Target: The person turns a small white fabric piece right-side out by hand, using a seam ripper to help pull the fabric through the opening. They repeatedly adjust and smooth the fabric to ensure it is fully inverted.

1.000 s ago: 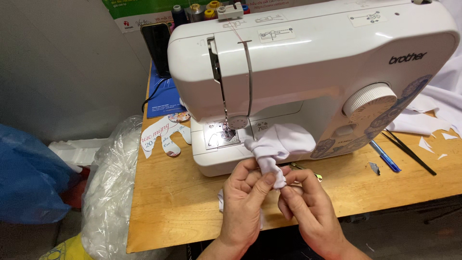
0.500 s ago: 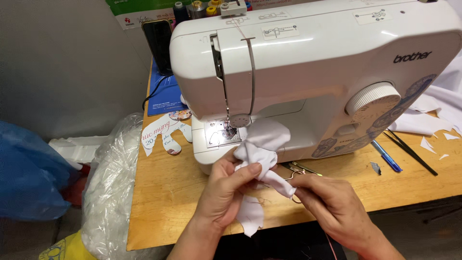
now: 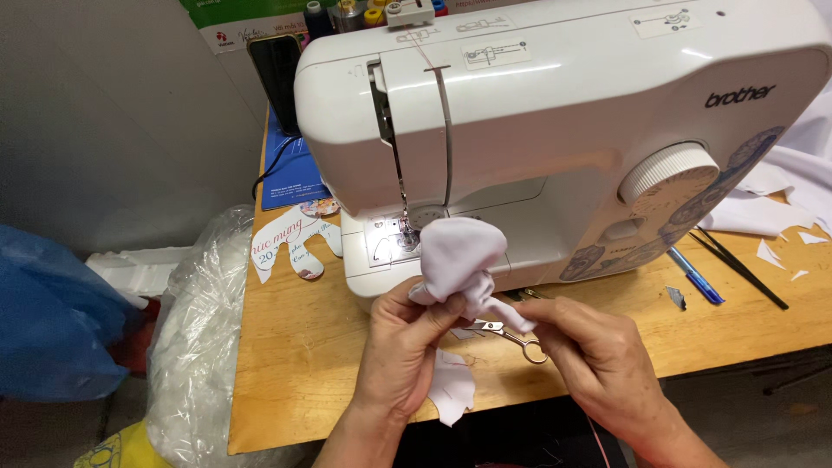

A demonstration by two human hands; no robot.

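Note:
My left hand pinches a bunched piece of white fabric in front of the white sewing machine; a loose flap of the cloth hangs below the hand. My right hand grips the lower end of the same fabric just to the right. Small scissors lie on the wooden table between my hands. The needle and presser foot sit just behind the fabric.
A blue pen and a black stick lie right of the machine with white cloth scraps. A cut paper shape lies on the left. Clear plastic bags and a blue bag sit beside the table.
The fabric has been lifted and pulled out from near the table edge toward the needle area. My hands have spread apart, and the scissors now show between them.

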